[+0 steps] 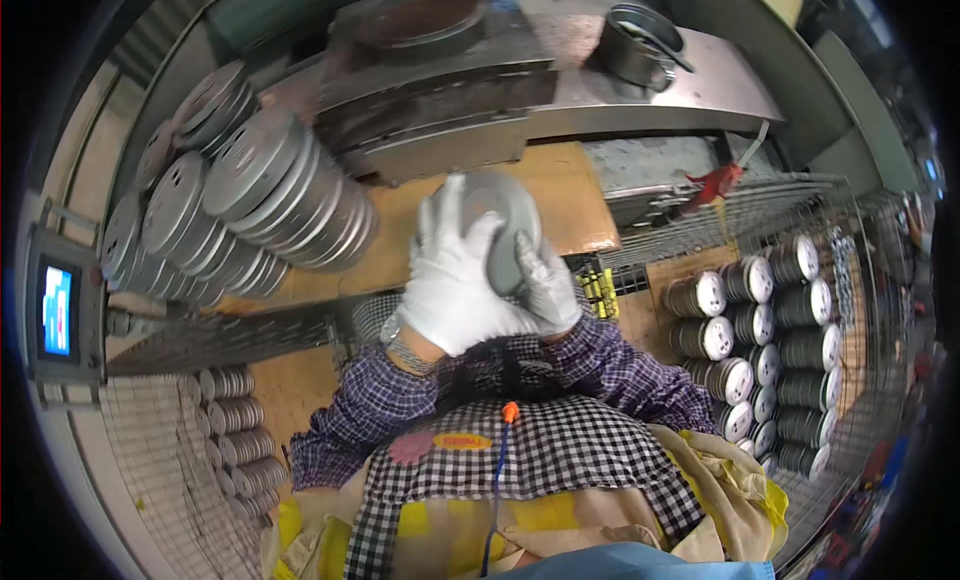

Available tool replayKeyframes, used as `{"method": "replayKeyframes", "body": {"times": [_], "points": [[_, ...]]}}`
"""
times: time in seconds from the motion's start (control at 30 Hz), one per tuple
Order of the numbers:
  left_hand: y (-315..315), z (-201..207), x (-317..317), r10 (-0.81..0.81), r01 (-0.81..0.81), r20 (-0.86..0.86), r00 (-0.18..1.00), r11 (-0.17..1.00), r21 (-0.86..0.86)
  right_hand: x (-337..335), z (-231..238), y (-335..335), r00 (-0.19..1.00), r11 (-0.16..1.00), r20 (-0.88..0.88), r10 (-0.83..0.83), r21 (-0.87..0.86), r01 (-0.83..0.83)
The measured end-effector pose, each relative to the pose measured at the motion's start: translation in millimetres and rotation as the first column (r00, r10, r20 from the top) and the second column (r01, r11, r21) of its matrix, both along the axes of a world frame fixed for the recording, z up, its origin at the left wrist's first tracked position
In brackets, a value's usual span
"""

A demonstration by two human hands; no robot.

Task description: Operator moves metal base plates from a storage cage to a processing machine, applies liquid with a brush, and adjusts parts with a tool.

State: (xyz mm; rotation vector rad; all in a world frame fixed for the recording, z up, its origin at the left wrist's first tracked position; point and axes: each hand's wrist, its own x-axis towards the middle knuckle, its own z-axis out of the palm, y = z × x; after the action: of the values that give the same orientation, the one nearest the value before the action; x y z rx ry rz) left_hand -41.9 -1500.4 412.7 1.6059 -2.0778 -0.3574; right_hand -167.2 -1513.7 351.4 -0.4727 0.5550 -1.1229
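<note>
Grey disc [513, 215] is held in front of the person, over the wooden desk [577, 195]; whether its edge rests there cannot be told. All places below are relative to it. Far left: a control panel [58, 310] with a lit screen. Left and nearer the body: a wire basket [155, 430] holding rows of disc stacks, laid on their sides, presumably to save room. Left, on the desk: leaning stacks of metal discs [250, 180], apparently set within easy reach. At the disc's left side, the gloved left hand [455, 275] spreads its fingers, thumb across the face; at its right edge, the gloved right hand [548, 285] grips. Both hands are close together, clamped on the disc, probably to steady it. Beyond and right: a metal pot [632, 60]. Right: a red-handled tool [715, 185], then a wire cart [850, 195] with ordered disc rows [752, 320].
</note>
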Motion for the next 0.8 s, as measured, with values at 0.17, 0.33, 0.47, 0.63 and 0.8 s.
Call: {"method": "replayKeyframes", "body": {"times": [0.17,0.33,0.47,0.63,0.8], "points": [[-15,-26,12,0.042,-0.028,-0.157,0.987,0.996,0.089,-25,-31,-9,0.944,0.953,-0.164,0.285,-0.056,-0.297],[-20,-32,27,0.057,-0.049,0.101,0.993,0.996,-0.081,-76,17,-39,0.521,0.831,-0.738,-0.429,-0.548,-0.093],[-16,-32,29,0.146,-0.229,0.293,0.945,0.934,0.274,-150,85,-123,-0.276,0.664,-0.623,-0.731,-0.744,-0.079],[-12,-34,33,0.15,-0.228,0.301,0.942,0.943,0.244,-166,114,-224,-0.434,0.695,-0.544,-0.718,-0.583,-0.421],[-13,-37,35,0.175,-0.244,0.276,0.945,0.94,0.239,-179,151,-259,-0.283,0.628,-0.563,-0.776,-0.729,-0.272]]}}
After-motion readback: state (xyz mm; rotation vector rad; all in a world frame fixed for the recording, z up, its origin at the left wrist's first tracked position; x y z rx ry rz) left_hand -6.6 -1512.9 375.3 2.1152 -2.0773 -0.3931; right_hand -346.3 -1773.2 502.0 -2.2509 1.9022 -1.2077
